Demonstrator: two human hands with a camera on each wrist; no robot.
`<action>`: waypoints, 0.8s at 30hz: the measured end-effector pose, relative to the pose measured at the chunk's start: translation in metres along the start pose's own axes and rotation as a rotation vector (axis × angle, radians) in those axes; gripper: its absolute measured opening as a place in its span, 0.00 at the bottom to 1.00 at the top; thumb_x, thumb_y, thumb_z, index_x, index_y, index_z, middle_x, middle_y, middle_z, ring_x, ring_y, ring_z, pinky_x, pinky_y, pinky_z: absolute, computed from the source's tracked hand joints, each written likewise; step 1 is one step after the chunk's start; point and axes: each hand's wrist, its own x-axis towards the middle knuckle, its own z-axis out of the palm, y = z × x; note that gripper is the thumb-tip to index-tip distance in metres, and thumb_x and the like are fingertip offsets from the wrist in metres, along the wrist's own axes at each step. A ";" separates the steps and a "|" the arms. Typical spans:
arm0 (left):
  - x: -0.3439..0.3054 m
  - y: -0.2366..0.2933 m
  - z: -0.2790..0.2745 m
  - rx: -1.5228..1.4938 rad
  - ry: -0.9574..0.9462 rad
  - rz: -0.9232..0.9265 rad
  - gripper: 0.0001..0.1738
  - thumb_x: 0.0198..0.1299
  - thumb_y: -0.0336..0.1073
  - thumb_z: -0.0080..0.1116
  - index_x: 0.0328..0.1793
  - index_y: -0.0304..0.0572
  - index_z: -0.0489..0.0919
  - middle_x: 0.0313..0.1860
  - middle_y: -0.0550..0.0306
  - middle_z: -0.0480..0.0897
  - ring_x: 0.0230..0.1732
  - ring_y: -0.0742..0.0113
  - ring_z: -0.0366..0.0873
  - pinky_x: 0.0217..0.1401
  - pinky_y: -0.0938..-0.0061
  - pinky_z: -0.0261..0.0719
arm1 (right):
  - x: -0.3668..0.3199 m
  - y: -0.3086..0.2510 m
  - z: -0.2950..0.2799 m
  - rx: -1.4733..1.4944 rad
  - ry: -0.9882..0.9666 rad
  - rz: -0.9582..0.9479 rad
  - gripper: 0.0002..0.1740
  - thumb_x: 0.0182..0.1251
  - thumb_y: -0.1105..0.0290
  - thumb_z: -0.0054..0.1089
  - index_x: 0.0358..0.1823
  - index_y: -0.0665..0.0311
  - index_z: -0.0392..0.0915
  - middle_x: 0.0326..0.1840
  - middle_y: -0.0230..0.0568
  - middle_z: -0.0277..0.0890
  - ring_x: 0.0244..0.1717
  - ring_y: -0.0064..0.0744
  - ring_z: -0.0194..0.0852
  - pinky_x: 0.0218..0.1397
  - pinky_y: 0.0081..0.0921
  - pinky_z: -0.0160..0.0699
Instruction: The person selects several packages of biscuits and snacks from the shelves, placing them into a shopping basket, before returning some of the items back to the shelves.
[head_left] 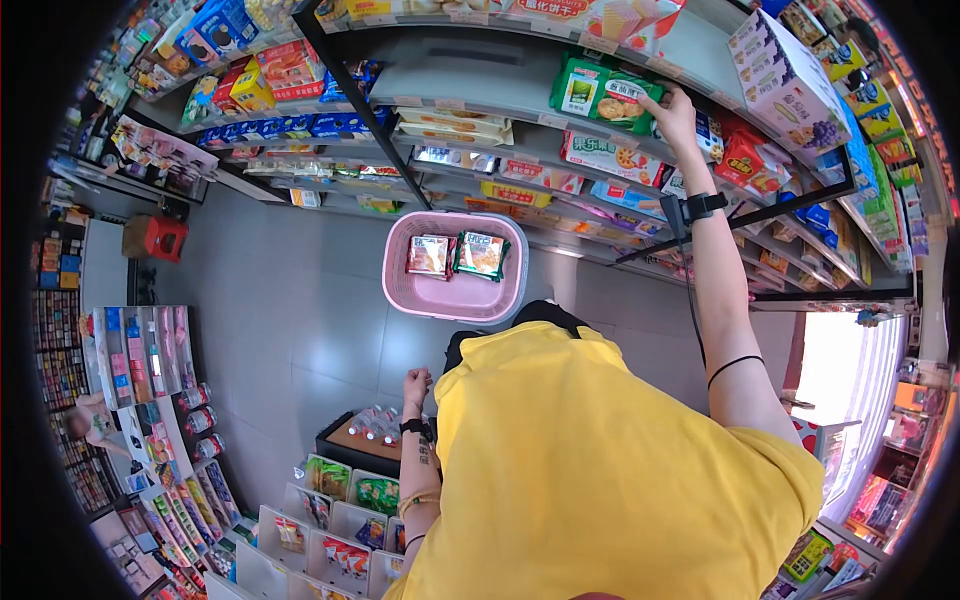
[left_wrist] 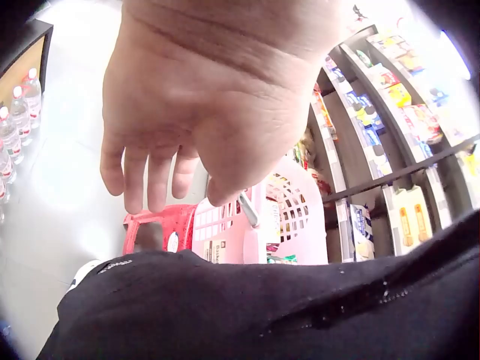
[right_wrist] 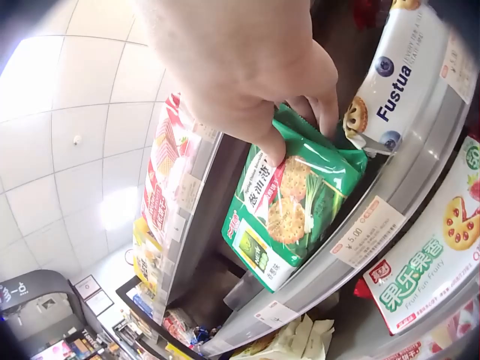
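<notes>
My right hand [head_left: 668,102] reaches up to a high shelf and grips a green biscuit pack [head_left: 612,95]. In the right wrist view the thumb and fingers [right_wrist: 319,82] pinch the top of that green biscuit pack [right_wrist: 289,214], which stands at the shelf's front edge. My left hand [head_left: 415,383] hangs by my side and holds nothing; its fingers [left_wrist: 146,176] hang relaxed. A pink basket [head_left: 450,298] sits on the grey floor below the shelves, with a red pack [head_left: 428,255] and a green pack [head_left: 482,254] in it. The pink basket [left_wrist: 296,217] shows beyond my left hand.
Stocked shelves [head_left: 480,110] rise in front of me. A Fustua biscuit pack [right_wrist: 397,75] stands right of the green one, above a price tag [right_wrist: 367,229]. Water bottles [head_left: 375,428] and snack racks [head_left: 330,520] sit by my left side. A red stool [left_wrist: 161,225] stands near the basket.
</notes>
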 end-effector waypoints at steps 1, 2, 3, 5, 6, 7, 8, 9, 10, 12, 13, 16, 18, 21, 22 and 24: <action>0.002 0.000 0.001 -0.027 0.000 0.005 0.19 0.64 0.48 0.58 0.46 0.40 0.75 0.36 0.60 0.82 0.33 0.73 0.79 0.29 0.78 0.71 | 0.001 0.004 0.000 -0.007 -0.003 -0.008 0.35 0.52 0.54 0.74 0.55 0.74 0.76 0.38 0.51 0.84 0.40 0.36 0.84 0.45 0.29 0.79; 0.003 -0.001 0.001 -0.053 -0.001 0.010 0.18 0.64 0.48 0.59 0.47 0.40 0.75 0.36 0.60 0.82 0.33 0.73 0.79 0.29 0.78 0.71 | 0.002 0.007 0.000 -0.014 -0.006 -0.015 0.35 0.52 0.54 0.73 0.54 0.74 0.76 0.38 0.51 0.84 0.40 0.36 0.85 0.46 0.29 0.79; 0.002 0.000 0.002 -0.050 -0.002 0.010 0.18 0.64 0.48 0.59 0.47 0.40 0.75 0.35 0.60 0.82 0.33 0.73 0.79 0.29 0.78 0.71 | 0.002 0.006 0.001 -0.020 -0.007 -0.023 0.35 0.53 0.53 0.73 0.54 0.74 0.76 0.38 0.51 0.84 0.40 0.36 0.85 0.46 0.29 0.79; -0.001 0.001 0.002 -0.042 -0.003 0.011 0.18 0.64 0.48 0.59 0.47 0.40 0.75 0.35 0.61 0.82 0.32 0.74 0.79 0.28 0.79 0.70 | 0.002 0.005 -0.002 -0.033 -0.041 0.004 0.35 0.53 0.53 0.73 0.54 0.73 0.76 0.38 0.50 0.84 0.40 0.37 0.85 0.46 0.29 0.80; -0.001 0.000 0.001 -0.027 -0.007 0.007 0.18 0.64 0.48 0.59 0.47 0.40 0.75 0.35 0.61 0.82 0.32 0.73 0.79 0.28 0.79 0.70 | 0.002 0.002 -0.004 -0.039 -0.056 0.017 0.35 0.53 0.53 0.73 0.54 0.73 0.76 0.38 0.50 0.84 0.40 0.37 0.85 0.46 0.29 0.80; -0.001 -0.003 0.000 -0.011 -0.010 0.001 0.18 0.63 0.48 0.59 0.47 0.40 0.75 0.35 0.61 0.82 0.32 0.73 0.79 0.28 0.80 0.70 | 0.000 0.002 -0.005 -0.050 -0.055 0.012 0.35 0.53 0.53 0.73 0.55 0.73 0.76 0.39 0.50 0.84 0.40 0.37 0.85 0.46 0.29 0.80; -0.002 -0.005 -0.001 0.002 -0.013 -0.004 0.18 0.63 0.48 0.59 0.47 0.40 0.75 0.35 0.61 0.82 0.32 0.73 0.79 0.28 0.80 0.70 | 0.000 0.002 -0.005 -0.060 -0.054 0.006 0.36 0.53 0.52 0.73 0.55 0.73 0.76 0.39 0.51 0.84 0.40 0.37 0.85 0.47 0.29 0.80; -0.006 -0.004 -0.002 0.019 -0.007 -0.006 0.18 0.63 0.48 0.59 0.47 0.41 0.75 0.35 0.61 0.82 0.32 0.73 0.79 0.28 0.80 0.70 | 0.000 0.001 -0.005 -0.068 -0.053 -0.003 0.36 0.53 0.52 0.73 0.56 0.73 0.76 0.39 0.51 0.84 0.41 0.37 0.84 0.47 0.29 0.80; -0.009 -0.004 -0.001 0.035 0.000 -0.007 0.18 0.63 0.48 0.59 0.47 0.41 0.75 0.35 0.61 0.82 0.32 0.73 0.79 0.28 0.79 0.70 | 0.001 -0.001 -0.004 -0.074 -0.058 0.007 0.37 0.53 0.52 0.73 0.56 0.73 0.75 0.40 0.51 0.84 0.41 0.37 0.84 0.47 0.29 0.79; -0.011 -0.008 -0.004 0.053 0.006 -0.027 0.18 0.62 0.49 0.60 0.47 0.41 0.76 0.35 0.61 0.82 0.32 0.73 0.79 0.28 0.78 0.71 | -0.001 -0.002 -0.007 -0.091 -0.070 0.030 0.38 0.53 0.51 0.72 0.57 0.74 0.74 0.41 0.52 0.83 0.42 0.37 0.84 0.47 0.29 0.79; -0.008 -0.015 -0.006 0.053 0.004 -0.049 0.18 0.62 0.49 0.60 0.46 0.42 0.76 0.34 0.61 0.82 0.32 0.73 0.79 0.29 0.78 0.71 | -0.003 -0.002 -0.008 -0.092 -0.074 0.041 0.38 0.53 0.51 0.73 0.58 0.74 0.74 0.41 0.52 0.83 0.42 0.37 0.84 0.48 0.29 0.79; -0.001 -0.029 -0.009 0.044 0.005 -0.087 0.18 0.62 0.49 0.60 0.46 0.42 0.76 0.34 0.61 0.82 0.32 0.72 0.80 0.29 0.77 0.72 | -0.002 -0.002 -0.007 -0.096 -0.079 0.061 0.42 0.52 0.51 0.73 0.60 0.74 0.71 0.44 0.53 0.82 0.44 0.38 0.84 0.49 0.29 0.79; 0.001 -0.035 -0.011 0.044 0.003 -0.096 0.18 0.62 0.49 0.60 0.46 0.42 0.76 0.34 0.61 0.82 0.32 0.72 0.80 0.29 0.77 0.72 | -0.004 -0.001 -0.005 -0.089 -0.069 0.072 0.43 0.52 0.51 0.73 0.61 0.75 0.70 0.44 0.53 0.82 0.44 0.37 0.83 0.50 0.29 0.79; -0.002 -0.033 -0.011 0.086 0.008 -0.095 0.18 0.63 0.49 0.59 0.46 0.43 0.76 0.34 0.61 0.82 0.31 0.72 0.80 0.27 0.77 0.71 | -0.006 0.000 -0.004 -0.095 -0.047 0.064 0.44 0.51 0.51 0.73 0.62 0.75 0.69 0.45 0.53 0.81 0.44 0.37 0.83 0.50 0.29 0.79; -0.007 -0.029 -0.011 0.113 0.021 -0.089 0.18 0.63 0.49 0.59 0.46 0.43 0.76 0.34 0.61 0.82 0.30 0.72 0.80 0.27 0.77 0.71 | -0.007 0.001 -0.004 -0.099 -0.038 0.058 0.44 0.51 0.51 0.73 0.62 0.75 0.69 0.45 0.53 0.81 0.44 0.36 0.83 0.50 0.29 0.79; -0.007 -0.027 -0.012 0.131 0.026 -0.083 0.17 0.63 0.49 0.59 0.46 0.43 0.76 0.33 0.61 0.82 0.30 0.72 0.80 0.26 0.77 0.71 | -0.008 0.002 -0.004 -0.100 -0.019 0.032 0.42 0.51 0.52 0.73 0.62 0.72 0.70 0.45 0.53 0.81 0.43 0.36 0.82 0.48 0.29 0.78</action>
